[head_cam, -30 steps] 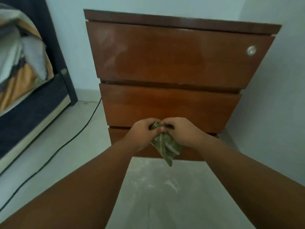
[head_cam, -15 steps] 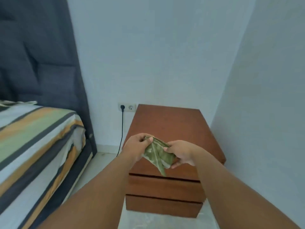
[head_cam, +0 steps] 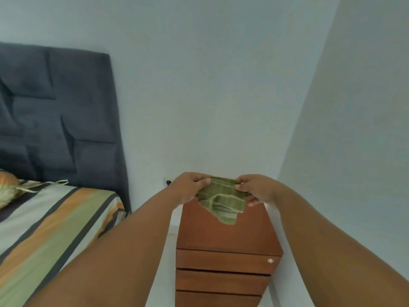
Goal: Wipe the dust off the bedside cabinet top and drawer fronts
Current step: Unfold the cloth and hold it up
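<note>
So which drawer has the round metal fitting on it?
The top drawer, just under the cabinet top: a silver fitting sits near its right end. The middle drawer and bottom drawer show none.

Cabinet (head_cam: 223, 231) lower centre, in wall corner. Bed (head_cam: 51, 227) lower left, headboard (head_cam: 57, 120) behind it. Cloth (head_cam: 222, 201) above cabinet top, between left hand (head_cam: 188, 188) and right hand (head_cam: 254, 189). Socket (head_cam: 166, 182) left of left hand.
</note>
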